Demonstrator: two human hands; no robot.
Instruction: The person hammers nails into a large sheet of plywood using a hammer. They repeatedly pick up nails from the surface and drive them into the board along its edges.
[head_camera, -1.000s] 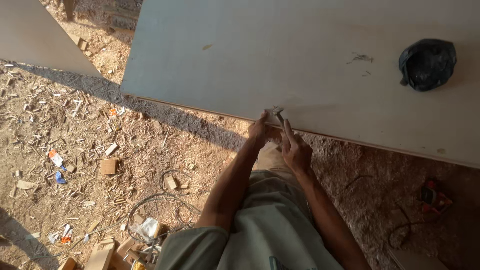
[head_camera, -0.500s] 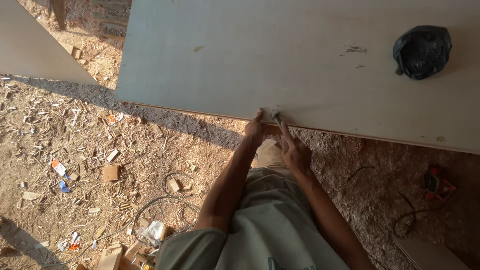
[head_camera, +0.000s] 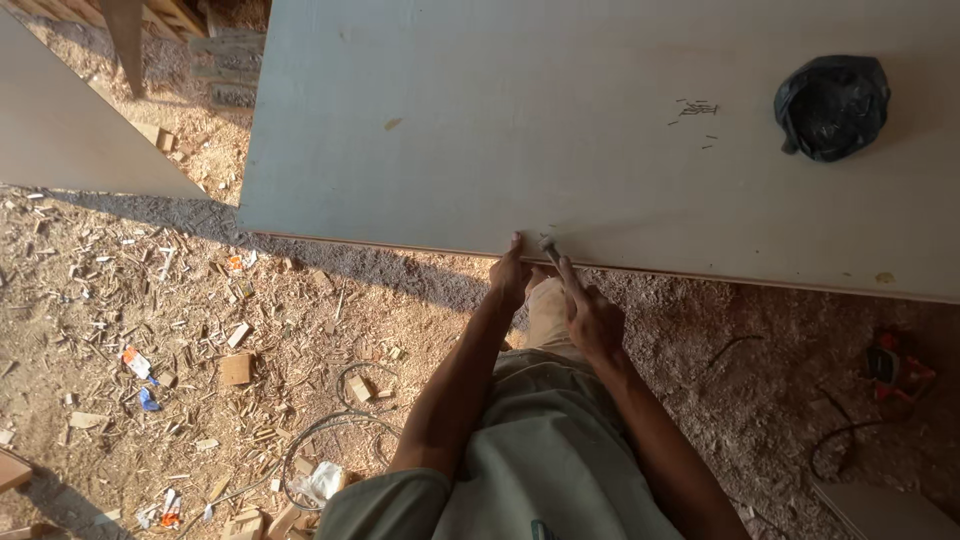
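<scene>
Seen from above: a large pale board filling the upper half of the frame, its near edge running from left of centre down to the right. Both hands together at that edge, just below centre. Left hand pressed against the edge, fingertips touching the face of the board. Right hand just beside it, pinched on a small dark metal piece lying on the edge; probably a nail or a small tool, too small to tell.

Likely trouble from here: the small piece slipping out of the pinch and vanishing into the wood chips and sawdust on the ground; fingertips so near one another catching a knock or a splinter from the raw edge; the board shifting under pressure at one point. Loose cable near the feet at the lower centre, a possible snag.

Hard to make out: small dark specks scattered on the board at upper right, perhaps nails. Black crumpled bag at upper right, contents hidden. Red object at the right edge, shape blurred. Whatever carries the board hidden beneath it; second board at upper left cut off by the frame.
</scene>
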